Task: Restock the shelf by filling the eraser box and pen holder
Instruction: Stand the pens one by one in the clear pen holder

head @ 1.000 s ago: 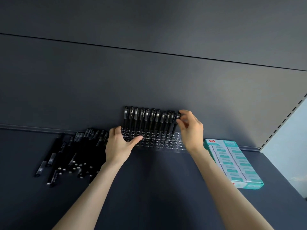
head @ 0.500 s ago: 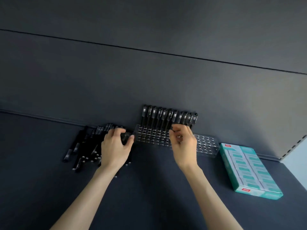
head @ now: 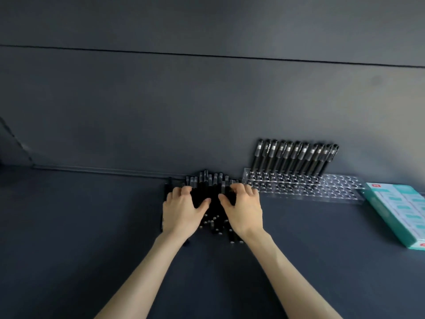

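**Both hands down on the loose pens**

We see both hands laid palm-down on a pile of loose black pens point(head: 212, 188) that lies on the dark shelf point(head: 92, 238), up against the back panel point(head: 161, 100). The left hand point(head: 181, 210) covers the pile's left side, its thumb spread toward the middle and its fingers bent down among the barrels. The right hand point(head: 243, 208) covers the right side in the same manner, fingertips tucked into the pens nearest the holder. We cannot tell whether either hand has actually closed round a pen or only presses on the heap. The pens' tips poke out toward us between the two wrists.

Just to the right of the pile stands the clear pen holder point(head: 322, 189), a long transparent block full of round holes, set along the back panel. A single row of black capped pens point(head: 296, 160) stands in its rear holes over the left part, all tilted with their caps leaning to the right.

Just beside the holder's right end lies the teal eraser box point(head: 400, 210), flat on the shelf, angled, and partly cut by the picture's edge. Rows of wrapped erasers show in it.
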Action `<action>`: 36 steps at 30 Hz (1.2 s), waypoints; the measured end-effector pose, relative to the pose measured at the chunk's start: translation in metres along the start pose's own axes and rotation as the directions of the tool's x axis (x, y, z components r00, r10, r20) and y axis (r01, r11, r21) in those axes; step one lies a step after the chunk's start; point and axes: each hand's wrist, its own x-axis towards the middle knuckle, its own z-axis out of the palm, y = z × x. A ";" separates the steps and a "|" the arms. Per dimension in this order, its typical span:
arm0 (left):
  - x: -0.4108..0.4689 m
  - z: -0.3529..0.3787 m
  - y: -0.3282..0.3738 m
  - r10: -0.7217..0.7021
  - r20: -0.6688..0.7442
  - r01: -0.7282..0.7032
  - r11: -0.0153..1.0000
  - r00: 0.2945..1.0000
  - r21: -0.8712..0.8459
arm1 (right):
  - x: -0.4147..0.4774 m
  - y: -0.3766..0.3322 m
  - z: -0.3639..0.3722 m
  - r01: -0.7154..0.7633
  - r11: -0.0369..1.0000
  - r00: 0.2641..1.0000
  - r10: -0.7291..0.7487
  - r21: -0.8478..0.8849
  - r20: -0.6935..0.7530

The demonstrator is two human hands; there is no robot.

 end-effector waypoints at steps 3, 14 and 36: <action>0.010 -0.005 -0.003 0.031 0.100 -0.022 0.996 0.994 -0.089 | 0.001 -0.009 0.009 -0.078 0.997 0.996 0.078 -0.004 -0.044; 0.029 -0.019 -0.005 0.022 0.250 0.017 0.988 0.968 -0.151 | 0.006 -0.018 0.018 -0.202 0.963 0.966 0.225 0.177 -0.128; -0.021 -0.017 0.045 0.226 0.272 0.137 0.479 0.935 -0.867 | -0.003 0.008 -0.049 -0.029 0.775 0.982 0.140 0.631 -0.127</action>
